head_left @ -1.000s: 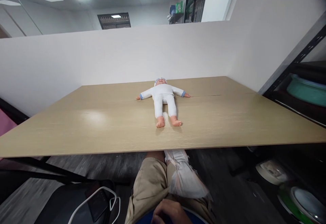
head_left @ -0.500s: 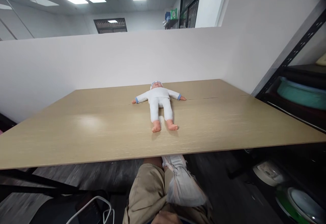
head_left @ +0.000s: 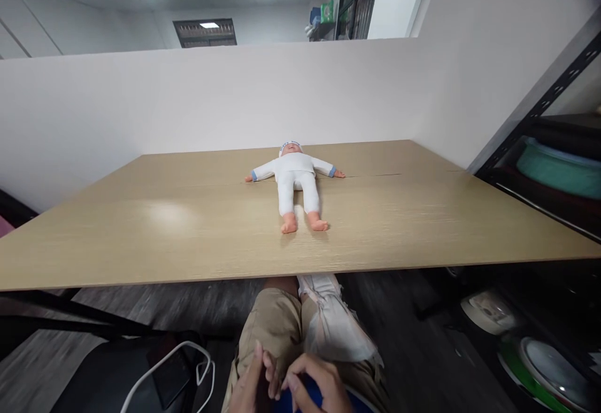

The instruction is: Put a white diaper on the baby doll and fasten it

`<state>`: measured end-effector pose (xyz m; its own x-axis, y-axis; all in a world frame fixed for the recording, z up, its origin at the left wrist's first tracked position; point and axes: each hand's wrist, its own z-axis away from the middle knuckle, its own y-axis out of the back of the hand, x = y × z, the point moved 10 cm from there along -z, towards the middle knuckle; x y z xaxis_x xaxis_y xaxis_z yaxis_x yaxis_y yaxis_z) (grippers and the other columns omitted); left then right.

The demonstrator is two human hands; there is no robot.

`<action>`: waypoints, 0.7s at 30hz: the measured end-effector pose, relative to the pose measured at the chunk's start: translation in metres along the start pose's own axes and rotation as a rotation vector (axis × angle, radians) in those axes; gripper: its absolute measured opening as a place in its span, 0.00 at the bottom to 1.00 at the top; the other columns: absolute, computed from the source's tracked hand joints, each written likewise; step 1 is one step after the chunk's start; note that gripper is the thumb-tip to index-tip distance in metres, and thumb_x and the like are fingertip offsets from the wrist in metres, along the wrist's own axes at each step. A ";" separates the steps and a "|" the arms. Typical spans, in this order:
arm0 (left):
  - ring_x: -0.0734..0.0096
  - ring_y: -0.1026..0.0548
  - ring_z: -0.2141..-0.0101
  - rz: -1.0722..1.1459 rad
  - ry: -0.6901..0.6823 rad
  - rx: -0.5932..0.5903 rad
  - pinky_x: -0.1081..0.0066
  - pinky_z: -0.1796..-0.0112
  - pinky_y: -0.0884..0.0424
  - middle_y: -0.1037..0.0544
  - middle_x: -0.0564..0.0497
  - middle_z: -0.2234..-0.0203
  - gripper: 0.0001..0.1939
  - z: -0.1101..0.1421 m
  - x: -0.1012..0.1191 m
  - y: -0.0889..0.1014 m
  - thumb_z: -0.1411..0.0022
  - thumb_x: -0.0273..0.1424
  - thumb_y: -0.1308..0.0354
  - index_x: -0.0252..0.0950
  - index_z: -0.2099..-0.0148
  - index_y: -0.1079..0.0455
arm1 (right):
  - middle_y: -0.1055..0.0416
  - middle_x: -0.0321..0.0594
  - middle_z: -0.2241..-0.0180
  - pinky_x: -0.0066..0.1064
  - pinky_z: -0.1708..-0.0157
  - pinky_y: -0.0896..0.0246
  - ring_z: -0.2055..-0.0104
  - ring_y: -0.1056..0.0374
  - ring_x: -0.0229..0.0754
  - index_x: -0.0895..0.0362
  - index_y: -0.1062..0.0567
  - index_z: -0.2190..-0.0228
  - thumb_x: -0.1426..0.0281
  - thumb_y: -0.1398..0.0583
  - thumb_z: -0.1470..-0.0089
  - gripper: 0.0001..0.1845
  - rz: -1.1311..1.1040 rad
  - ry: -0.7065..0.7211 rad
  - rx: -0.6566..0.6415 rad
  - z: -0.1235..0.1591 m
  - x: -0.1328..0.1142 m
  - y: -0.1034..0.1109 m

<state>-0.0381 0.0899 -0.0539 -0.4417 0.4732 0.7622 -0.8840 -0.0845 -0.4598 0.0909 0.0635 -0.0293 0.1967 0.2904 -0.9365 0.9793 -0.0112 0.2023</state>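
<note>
A baby doll (head_left: pixel 297 181) in a white suit and cap lies on its back, arms spread, at the middle of the light wooden table (head_left: pixel 141 231). Both my hands are low in my lap, below the table's near edge and far from the doll. My left hand (head_left: pixel 251 382) shows its fingers stretched out and held together, touching the right hand. My right hand (head_left: pixel 315 383) curls its fingers over a blue object (head_left: pixel 300 394) that is mostly hidden. A white cloth-like bundle (head_left: pixel 335 331) lies on my right knee, just ahead of the hands.
White partition walls close the table at the back and right. A black metal shelf (head_left: pixel 544 112) on the right holds a teal basin (head_left: pixel 558 169), with plates and bowls (head_left: pixel 549 363) lower down. A white cable (head_left: pixel 169 363) and dark device lie at the lower left.
My left hand has come into view beside the right one, fingers extended. The right hand, nearly out of frame half a second ago, shows again over the blue object. The doll has not moved.
</note>
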 end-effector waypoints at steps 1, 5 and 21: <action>0.76 0.42 0.77 0.070 0.040 0.035 0.69 0.72 0.39 0.36 0.57 0.77 0.35 -0.001 -0.008 0.001 0.56 0.63 0.22 0.38 0.70 0.28 | 0.25 0.34 0.72 0.23 0.61 0.35 0.69 0.28 0.35 0.54 0.24 0.66 0.58 0.45 0.25 0.20 -0.005 0.007 0.023 -0.005 -0.009 0.006; 0.82 0.40 0.76 0.261 0.102 0.070 0.74 0.70 0.38 0.32 0.59 0.71 0.31 0.006 -0.015 -0.012 0.53 0.51 0.17 0.36 0.59 0.25 | 0.25 0.36 0.65 0.22 0.60 0.33 0.63 0.26 0.36 0.53 0.25 0.60 0.66 0.44 0.25 0.10 0.096 0.015 0.163 -0.024 -0.033 0.030; 0.74 0.23 0.69 0.292 0.059 0.075 0.76 0.67 0.27 0.21 0.52 0.66 0.28 0.025 0.000 -0.036 0.52 0.43 0.15 0.36 0.56 0.22 | 0.22 0.38 0.64 0.26 0.60 0.26 0.63 0.22 0.37 0.54 0.23 0.57 0.76 0.37 0.32 0.05 0.347 0.423 0.433 -0.026 -0.121 0.050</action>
<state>-0.0104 0.0708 -0.0261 -0.6709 0.4691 0.5743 -0.7309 -0.2879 -0.6187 0.1154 0.0526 0.1013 0.5519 0.5476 -0.6289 0.8118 -0.5254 0.2550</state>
